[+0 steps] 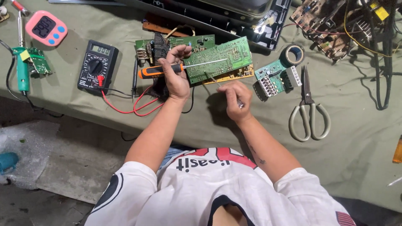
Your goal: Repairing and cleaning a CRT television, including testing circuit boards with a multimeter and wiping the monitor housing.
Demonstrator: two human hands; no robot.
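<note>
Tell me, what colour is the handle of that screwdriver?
Orange and black, seen in the head view: the screwdriver handle sits in the left hand.

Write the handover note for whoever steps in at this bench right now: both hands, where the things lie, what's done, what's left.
Left hand: gripping the orange-and-black screwdriver, shaft laid across the green circuit board.
Right hand: closed on a thin metal tool just below the board's lower edge; what it is cannot be told.
Nearby on the green cloth: multimeter with red leads to the left; small connector board, tape roll and scissors to the right.
Done: board lies among the other boards, under the tools.
Left: the pictures do not show how far the work on the board has got.
</note>
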